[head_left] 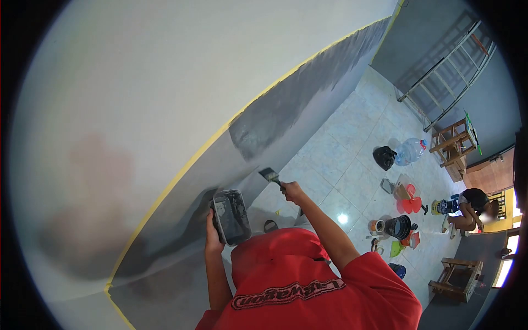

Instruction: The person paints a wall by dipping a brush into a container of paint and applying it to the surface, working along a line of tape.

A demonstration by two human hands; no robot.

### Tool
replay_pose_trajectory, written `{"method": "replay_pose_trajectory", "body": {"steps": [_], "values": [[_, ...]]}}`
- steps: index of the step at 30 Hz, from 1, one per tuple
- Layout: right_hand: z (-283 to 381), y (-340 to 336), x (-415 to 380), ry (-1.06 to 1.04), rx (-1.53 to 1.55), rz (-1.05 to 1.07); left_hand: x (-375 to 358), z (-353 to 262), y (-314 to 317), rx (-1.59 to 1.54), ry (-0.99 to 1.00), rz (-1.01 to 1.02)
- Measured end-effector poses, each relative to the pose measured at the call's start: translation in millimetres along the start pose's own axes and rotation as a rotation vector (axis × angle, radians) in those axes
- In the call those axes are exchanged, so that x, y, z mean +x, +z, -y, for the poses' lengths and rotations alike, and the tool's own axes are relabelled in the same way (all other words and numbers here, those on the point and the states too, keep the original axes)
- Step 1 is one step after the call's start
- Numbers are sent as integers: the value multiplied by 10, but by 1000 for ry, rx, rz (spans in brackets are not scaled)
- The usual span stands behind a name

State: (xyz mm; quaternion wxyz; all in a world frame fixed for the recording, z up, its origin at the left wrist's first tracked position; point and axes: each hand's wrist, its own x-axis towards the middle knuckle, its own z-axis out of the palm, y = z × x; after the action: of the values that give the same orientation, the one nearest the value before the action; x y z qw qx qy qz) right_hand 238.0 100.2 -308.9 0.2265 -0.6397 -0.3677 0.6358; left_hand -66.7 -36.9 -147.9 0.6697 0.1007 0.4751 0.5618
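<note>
My left hand point(213, 235) grips the side of a paint tray point(231, 217), a dark rectangular tub with grey paint in it, close to the wall. In my right hand point(293, 192) is a paintbrush point(270, 175), held by its dark handle with the bristles pointing toward the wall, apart from it. On the wall, a dark grey painted patch point(280, 110) runs below a strip of yellow masking tape point(192, 159). Lighter grey shows under and beside that patch, and the wall above the tape is white.
Buckets point(400, 226), a black bag point(384, 158), a clear water bottle point(410, 151) and red items point(410, 204) stand on the tiled floor point(341, 148). A ladder point(448, 77) leans at the far wall. Wooden stools point(455, 279) stand farther off. Another person point(474, 208) crouches at the right.
</note>
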Motion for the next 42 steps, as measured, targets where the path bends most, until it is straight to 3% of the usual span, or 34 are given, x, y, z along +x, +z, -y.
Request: {"method": "replay_pose_trajectory", "body": {"steps": [2, 5, 7, 10, 15, 19, 21, 23, 25, 28, 29, 31, 34, 37, 42], "values": [[222, -1, -108, -114, 194, -54, -43, -3, 29, -3, 0, -14], [1008, -64, -637, -334, 549, 60, -50, -13, 0, 3, -19, -18], [1137, -156, -748, -423, 744, 230, -26, 27, -46, 14, -22, -15], [1107, -58, -723, -430, 838, 306, 7, 66, -52, 26, -18, -5], [289, 155, -111, -175, 182, -64, -7, 77, 25, 12, -40, 2], [-372, -49, -10, -33, -289, -111, 16, 49, -14, -9, 3, 8], [-1220, -267, 224, -342, -323, 40, -18, -32, 69, -19, 3, 3], [-1190, -331, -194, -44, -193, 26, -196, -108, 186, -73, 89, 79], [-1193, -376, -484, 309, 178, -15, -323, -183, 329, -129, 208, 196], [-1622, -440, -685, 292, 149, -32, -206, -110, 344, -184, 287, 147], [-1705, -487, -760, 177, 40, 46, -153, -84, 335, -200, 314, 128], [-1637, -544, -858, 443, 351, -33, -97, -34, 334, -222, 366, 93], [-1564, -564, -958, 490, 215, -118, -44, -13, 408, -249, 435, 77], [-1499, -596, -1069, 414, 138, -137, 7, -66, 531, -263, 514, 68], [-1438, -874, -1203, 110, -137, 173, -54, -240, 685, -247, 718, 12]]}}
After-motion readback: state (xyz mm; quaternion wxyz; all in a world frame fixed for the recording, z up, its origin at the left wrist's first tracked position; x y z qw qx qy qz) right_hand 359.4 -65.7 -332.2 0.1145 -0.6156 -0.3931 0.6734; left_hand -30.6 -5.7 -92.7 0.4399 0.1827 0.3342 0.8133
